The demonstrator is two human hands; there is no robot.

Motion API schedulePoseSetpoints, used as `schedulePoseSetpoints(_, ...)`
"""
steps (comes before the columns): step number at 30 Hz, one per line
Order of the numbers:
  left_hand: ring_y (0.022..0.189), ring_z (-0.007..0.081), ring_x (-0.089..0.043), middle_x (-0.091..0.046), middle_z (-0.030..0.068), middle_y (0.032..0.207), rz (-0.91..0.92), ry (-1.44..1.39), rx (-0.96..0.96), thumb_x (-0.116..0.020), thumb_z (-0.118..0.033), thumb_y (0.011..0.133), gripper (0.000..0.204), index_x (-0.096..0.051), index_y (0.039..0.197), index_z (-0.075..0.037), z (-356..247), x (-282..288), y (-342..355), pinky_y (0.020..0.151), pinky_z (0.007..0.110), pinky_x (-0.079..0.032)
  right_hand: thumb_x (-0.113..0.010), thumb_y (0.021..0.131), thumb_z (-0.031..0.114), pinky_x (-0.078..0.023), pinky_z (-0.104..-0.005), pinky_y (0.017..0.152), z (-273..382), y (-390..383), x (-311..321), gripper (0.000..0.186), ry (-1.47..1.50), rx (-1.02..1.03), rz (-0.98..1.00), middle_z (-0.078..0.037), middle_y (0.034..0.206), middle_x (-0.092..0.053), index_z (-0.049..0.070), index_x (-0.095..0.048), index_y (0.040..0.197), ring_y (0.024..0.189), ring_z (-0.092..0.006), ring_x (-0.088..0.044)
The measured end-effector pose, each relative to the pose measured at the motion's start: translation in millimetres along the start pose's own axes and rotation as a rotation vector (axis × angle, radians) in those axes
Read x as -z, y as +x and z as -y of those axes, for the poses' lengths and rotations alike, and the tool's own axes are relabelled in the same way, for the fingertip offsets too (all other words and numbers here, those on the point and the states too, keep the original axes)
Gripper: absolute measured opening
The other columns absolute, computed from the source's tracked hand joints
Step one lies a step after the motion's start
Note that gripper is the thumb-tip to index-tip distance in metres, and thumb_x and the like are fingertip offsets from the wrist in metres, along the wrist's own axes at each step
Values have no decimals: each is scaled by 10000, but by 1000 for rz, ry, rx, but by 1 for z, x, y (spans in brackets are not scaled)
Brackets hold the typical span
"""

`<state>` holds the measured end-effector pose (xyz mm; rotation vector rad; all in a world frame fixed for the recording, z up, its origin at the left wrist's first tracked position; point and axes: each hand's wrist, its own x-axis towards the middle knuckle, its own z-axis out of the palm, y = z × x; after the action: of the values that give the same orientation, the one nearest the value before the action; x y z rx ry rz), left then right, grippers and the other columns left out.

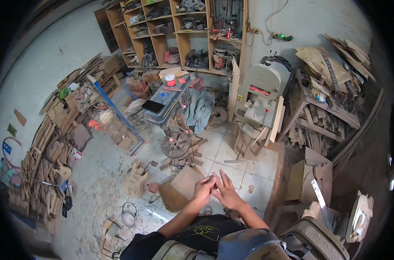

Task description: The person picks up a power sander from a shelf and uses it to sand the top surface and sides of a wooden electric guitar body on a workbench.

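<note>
On the tiled floor (262,173) near the centre, see a brown panel (186,182) with a toothed edge, below and just left of the left hand (203,190), partly hidden at right, with no long axis clear enough to name. Count the left hand as nearer, with the right hand (228,196) farther right and more spread. Together at the fingers, seemingly clear of the panel; cannot tell whether closed on anything small.

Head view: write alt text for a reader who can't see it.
A person's bare left hand and right hand touch each other above a dusty tiled floor. Beyond stand a grey upright machine and tall wooden shelving; brown wood scraps line the pale left wall.
</note>
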<state>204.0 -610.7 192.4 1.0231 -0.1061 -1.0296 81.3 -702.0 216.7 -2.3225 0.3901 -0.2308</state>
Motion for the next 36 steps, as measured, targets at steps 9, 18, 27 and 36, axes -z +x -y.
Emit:
schedulePoseSetpoints(9,1067,200,-668,-693,136,1188,-41,-118,-114,-560,-247,1049,353,-615,1251,37,-7,-71,47,969,333,-514,-338,1056,510,-70,-492,1248,-56,52,64,748,14,156,116,-270,1650,-84,83,-86,1616,1529,-456,-15)
schedulePoseSetpoints(18,1212,203,-574,-621,92,1309,-140,-262,-188,-502,-237,1072,327,-591,1292,-12,-28,-84,102,1056,376,-449,-338,1073,400,-67,-485,1251,-79,116,93,665,222,438,135,-215,1655,-158,78,-119,1612,1547,-364,-82)
schedulePoseSetpoints(27,1108,249,-639,-650,172,1198,-82,-283,-326,-507,-304,1072,421,-561,1274,61,-90,-105,190,992,394,-515,-376,1060,362,-74,-506,1247,-89,219,147,613,213,456,115,-187,1623,-284,120,-229,1603,1525,-361,-185)
schedulePoseSetpoints(36,717,120,-621,-690,44,813,-449,338,-571,-664,-153,988,196,-686,889,15,-153,-47,264,697,266,-505,-539,1027,253,-300,-466,1174,-114,346,128,487,245,451,133,-207,1544,-417,123,-480,1493,1407,-411,-397)
